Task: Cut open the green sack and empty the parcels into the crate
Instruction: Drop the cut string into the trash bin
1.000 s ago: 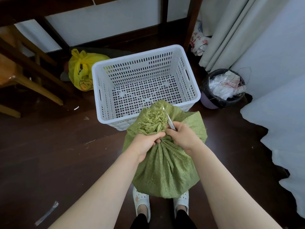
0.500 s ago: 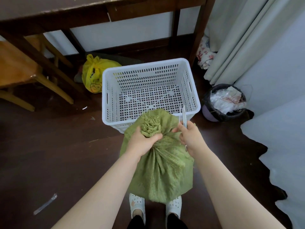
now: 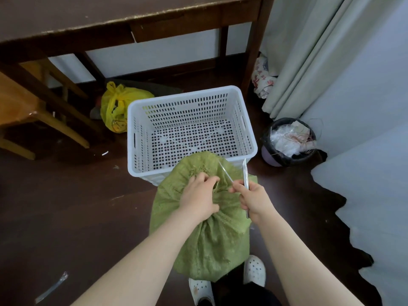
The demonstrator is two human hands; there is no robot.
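Left hand (image 3: 199, 195) grips the gathered neck of the sack (image 3: 209, 244), fingers dug into the frayed tuft. A second ago it held lower, and the tuft stood free above it. Sack stands on the floor (image 3: 66, 206) against the near wall of the crate (image 3: 183, 93), its top leaning over the rim.

Scissors (image 3: 244, 175) change most. One second ago a blade lay close in at the neck. Half a second ago the blades stood upright and nearly together. Now they are spread in a wide V, the left blade angled over the neck and the right one upright. Right hand (image 3: 254, 199) is curled round the handles.

Judgement: blades are opened for a bite at the tie. The neck looks bound, so the cut is not done and emptying has not begun. Whether a blade sits under the tie, cannot tell.

Room, placed from the crate:
- Far left: wooden chair (image 3: 17, 107).
- Near left, toward the camera: pale strip (image 3: 51, 288) on the dark wood floor.
- Just beside the back-left corner: yellow bag (image 3: 117, 109).
- Behind and above: dark table (image 3: 88, 16).
- Just right: lined bin (image 3: 269, 154) with plastic scraps.
- Farther right: pale curtain (image 3: 309, 62).

White shoes (image 3: 254, 270) show below the sack.
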